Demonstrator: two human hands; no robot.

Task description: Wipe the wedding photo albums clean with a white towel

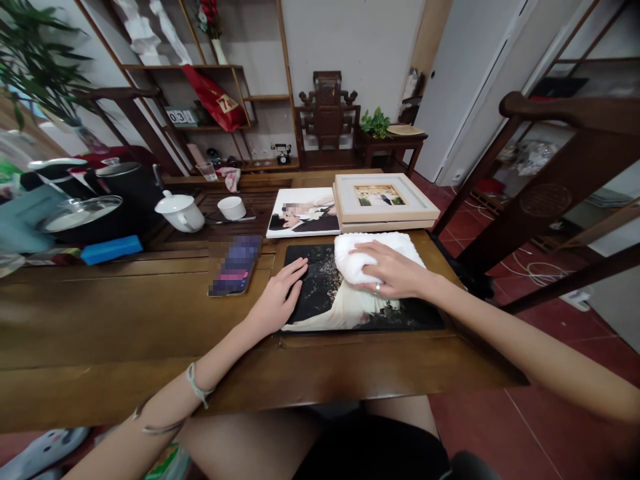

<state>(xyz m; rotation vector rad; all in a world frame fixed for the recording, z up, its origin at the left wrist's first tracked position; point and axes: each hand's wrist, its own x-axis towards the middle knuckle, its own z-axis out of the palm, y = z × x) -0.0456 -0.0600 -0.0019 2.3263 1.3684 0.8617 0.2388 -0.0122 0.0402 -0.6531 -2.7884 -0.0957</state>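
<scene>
Grips a white cloth [353,261] in the right hand [393,268] atop the dark photo panel [320,283], flat on the table [125,333]; rests the left hand [281,293], open, on its left edge. Bordered just beyond by print [300,215] and framed picture [385,195] — leftward by phone [237,267], then lidded cup [181,213].

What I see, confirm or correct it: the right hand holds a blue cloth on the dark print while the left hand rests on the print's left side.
The cloth is white, not blue, as the head view shows; the right hand, dark print and left hand are as you say.
</scene>
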